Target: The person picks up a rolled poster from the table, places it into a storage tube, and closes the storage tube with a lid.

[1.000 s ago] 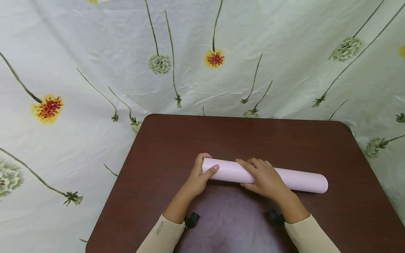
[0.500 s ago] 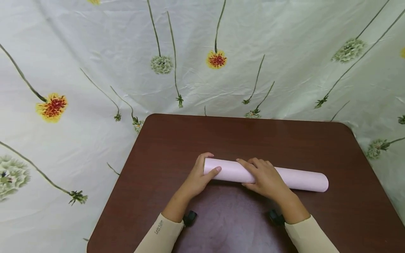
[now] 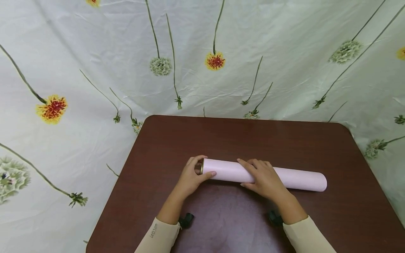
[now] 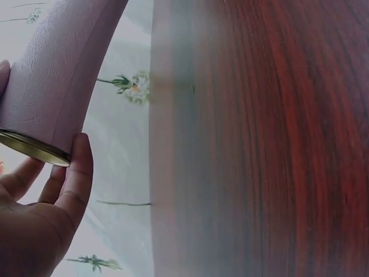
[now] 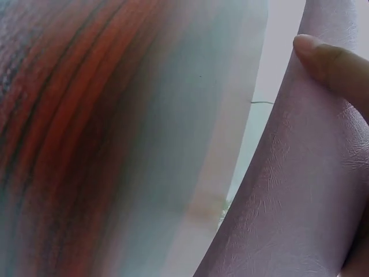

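Observation:
A long pale pink tube (image 3: 299, 179) with a textured surface lies nearly level across the head view, slightly lower at its right end. My left hand (image 3: 188, 178) holds its left end between the thumb in front and the fingers on the far side. In the left wrist view, the tube's gold metal rim (image 4: 34, 148) shows, with the palm apart from it and fingertips (image 4: 82, 147) touching the edge. My right hand (image 3: 265, 177) grips the tube near its middle from above, thumb (image 5: 323, 57) along the near side in the right wrist view. The inside of the tube is hidden.
Beneath the tube is a dark brown wooden table (image 3: 177, 137) with rounded far corners. Behind it hangs a pale cloth (image 3: 123, 45) printed with flowers. Dark wrist mounts (image 3: 186, 220) sit by both cream sleeves (image 3: 161, 235).
My left hand has shifted a little left, its palm drawing back from the tube's end so more of the gold rim shows. The right hand and the tube have hardly moved.

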Available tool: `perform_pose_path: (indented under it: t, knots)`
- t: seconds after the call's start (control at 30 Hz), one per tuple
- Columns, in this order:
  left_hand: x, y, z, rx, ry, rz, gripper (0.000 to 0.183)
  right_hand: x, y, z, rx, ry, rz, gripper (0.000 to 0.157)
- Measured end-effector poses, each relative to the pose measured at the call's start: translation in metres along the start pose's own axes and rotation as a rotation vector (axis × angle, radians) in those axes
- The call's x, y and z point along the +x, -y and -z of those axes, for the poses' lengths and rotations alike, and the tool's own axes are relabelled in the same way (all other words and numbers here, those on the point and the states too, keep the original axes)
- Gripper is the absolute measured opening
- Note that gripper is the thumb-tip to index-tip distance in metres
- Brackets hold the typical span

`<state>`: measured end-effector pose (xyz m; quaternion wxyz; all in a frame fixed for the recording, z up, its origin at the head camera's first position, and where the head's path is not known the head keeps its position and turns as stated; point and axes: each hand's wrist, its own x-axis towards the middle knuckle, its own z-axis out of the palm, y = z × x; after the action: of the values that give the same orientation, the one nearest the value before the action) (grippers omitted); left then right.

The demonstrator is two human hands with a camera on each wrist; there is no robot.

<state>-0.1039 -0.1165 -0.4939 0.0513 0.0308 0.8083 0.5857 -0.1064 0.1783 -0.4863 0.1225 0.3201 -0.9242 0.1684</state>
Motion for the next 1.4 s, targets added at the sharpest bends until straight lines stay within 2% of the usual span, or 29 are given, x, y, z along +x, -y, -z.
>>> perform_pose_path:
  t: [0.13, 0.33, 0.57, 0.7, 0.9, 1.03, 1.2, 1.3, 1.4]
  knots:
    - [0.000, 0.001, 0.003, -0.026, -0.005, 0.002, 0.065, -0.002, 0.000, -0.001, 0.001, 0.003, -0.012, 0.089]
    - [0.000, 0.002, 0.011, -0.034, -0.052, -0.008, 0.068, -0.008, -0.005, 0.004, 0.039, -0.010, -0.059, 0.084]
    - [0.001, 0.005, 0.026, -0.025, -0.082, -0.013, 0.070, -0.022, -0.019, 0.016, 0.146, -0.041, -0.199, 0.072]
    - [0.000, 0.007, 0.032, -0.010, -0.093, -0.014, 0.071, -0.032, -0.028, 0.022, 0.196, -0.082, -0.251, 0.065]
    - [-0.001, 0.014, 0.036, 0.012, -0.106, -0.006, 0.071, -0.051, -0.039, 0.025, 0.181, -0.156, -0.323, 0.059]
    - [-0.002, 0.017, 0.039, 0.000, -0.115, 0.037, 0.073, -0.060, -0.044, 0.026, 0.130, -0.217, -0.407, 0.055]
    - [-0.004, 0.019, 0.043, -0.009, -0.119, 0.097, 0.075, -0.071, -0.049, 0.030, 0.103, -0.239, -0.561, 0.064]
    - [-0.004, 0.021, 0.045, -0.022, -0.116, 0.123, 0.075, -0.078, -0.052, 0.033, 0.095, -0.194, -0.684, 0.078]
    - [-0.005, 0.023, 0.046, -0.044, -0.114, 0.142, 0.074, -0.082, -0.053, 0.035, 0.113, -0.104, -0.814, 0.094]
